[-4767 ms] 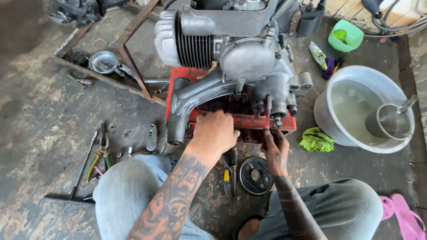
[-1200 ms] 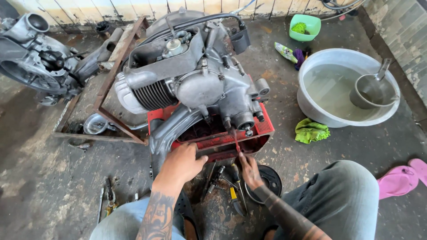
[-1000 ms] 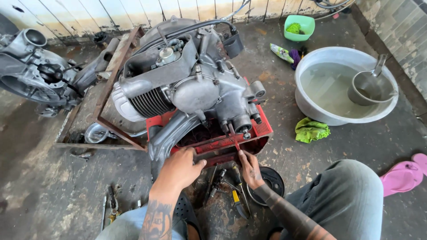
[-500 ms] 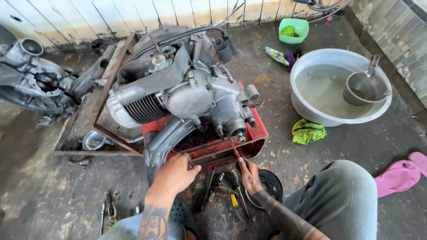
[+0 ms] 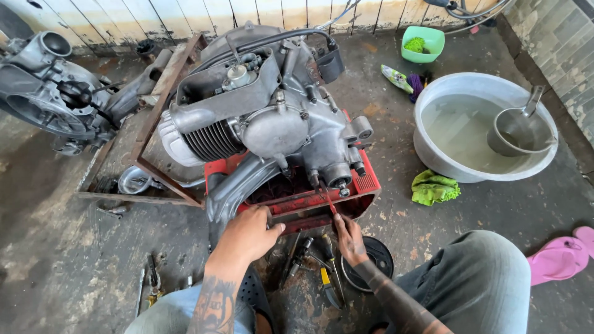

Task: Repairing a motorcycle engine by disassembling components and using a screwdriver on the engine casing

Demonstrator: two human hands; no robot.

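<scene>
A grey scooter engine [image 5: 266, 124] with cooling fins rests on a red plastic crate [image 5: 309, 201] on the concrete floor. My left hand [image 5: 247, 232] grips the crate's near rim by the engine's curved arm. My right hand [image 5: 348, 238] holds a thin red-handled tool [image 5: 327, 198] whose tip reaches up to the underside of the engine casing. Several hand tools [image 5: 315, 266] lie on the floor between my knees.
A large grey basin [image 5: 482, 136] of water with a ladle stands at right, a green rag [image 5: 435, 187] beside it. A green bowl [image 5: 422, 43] sits at the back. Another engine casing [image 5: 55, 99] lies at left beside a rusty metal frame [image 5: 148, 136]. A pink sandal [image 5: 560, 256] lies at right.
The view has tilted up and pulled back, so engine and crate sit lower in the frame. Both hands keep their places at the crate and the tool.
</scene>
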